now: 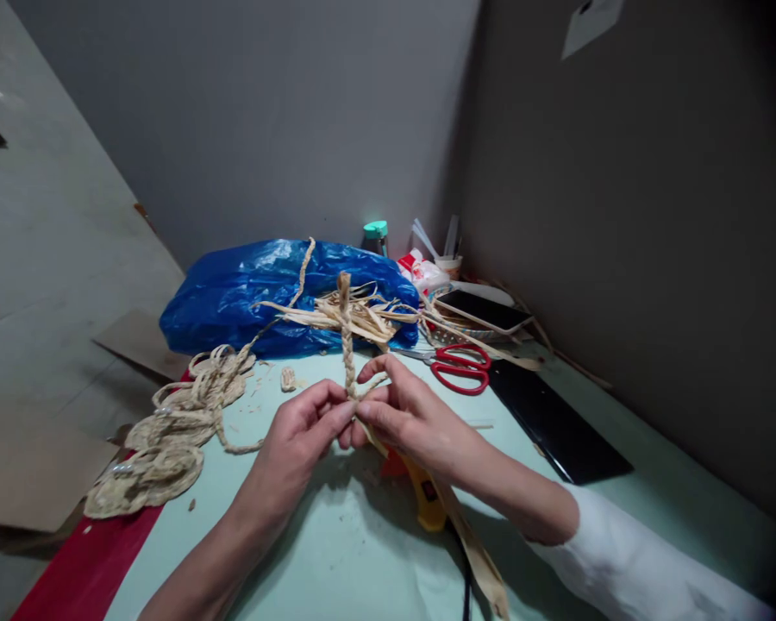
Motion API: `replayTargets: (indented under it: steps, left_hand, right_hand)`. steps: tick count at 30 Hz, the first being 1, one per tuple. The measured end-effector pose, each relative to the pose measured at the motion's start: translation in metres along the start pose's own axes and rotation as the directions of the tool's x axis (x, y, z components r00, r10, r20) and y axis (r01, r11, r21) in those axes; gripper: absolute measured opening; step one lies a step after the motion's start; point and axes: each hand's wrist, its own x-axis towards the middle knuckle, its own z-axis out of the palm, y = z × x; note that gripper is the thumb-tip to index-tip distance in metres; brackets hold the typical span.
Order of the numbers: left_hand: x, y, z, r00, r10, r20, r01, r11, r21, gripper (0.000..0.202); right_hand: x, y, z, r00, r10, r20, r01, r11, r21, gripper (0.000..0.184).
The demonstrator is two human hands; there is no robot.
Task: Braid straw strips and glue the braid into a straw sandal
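Observation:
My left hand (316, 421) and my right hand (397, 410) meet over the table's middle, both pinching the lower end of a braid of dried straw-like strips (347, 341). The braid stands upright above my fingertips. A thin twisted strand sticks out beside my right fingers, and a wide flat strip (472, 552) hangs below toward the front edge. Behind the braid lies a pile of loose dry strips (362, 315) against a blue plastic bag (239, 293). Under my right hand, partly hidden, lies a yellow-handled tool (428, 504).
Red-handled scissors (460, 369) lie right of my hands, near a black flat panel (562, 423) and a phone-like device (485, 309). Several woven slipper-like pieces (146, 479) line the left edge. At the back stand a teal-lidded bottle (375, 233) and a cup (449, 263). Grey walls enclose the table.

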Motion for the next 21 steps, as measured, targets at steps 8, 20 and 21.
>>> replayTargets:
  steps: [8, 20, 21]
  left_hand:
    - [0.007, -0.010, -0.004, 0.998, -0.032, 0.047, 0.033, 0.999, -0.007, 0.029]
    - [0.007, -0.007, -0.005, 0.971, -0.207, -0.122, 0.143, 0.906, -0.398, 0.042]
    - [0.006, -0.005, -0.006, 0.972, -0.204, -0.114, 0.140, 0.898, -0.417, 0.042]
  right_hand:
    - [0.000, 0.000, -0.003, 0.998, -0.042, 0.044, 0.051, 0.968, -0.245, 0.019]
    - [0.020, -0.015, -0.076, 0.926, -0.166, -0.339, -0.293, 0.248, -0.923, 0.024]
    - [0.023, -0.011, -0.085, 0.897, -0.188, -0.401, -0.368, 0.188, -0.911, 0.024]
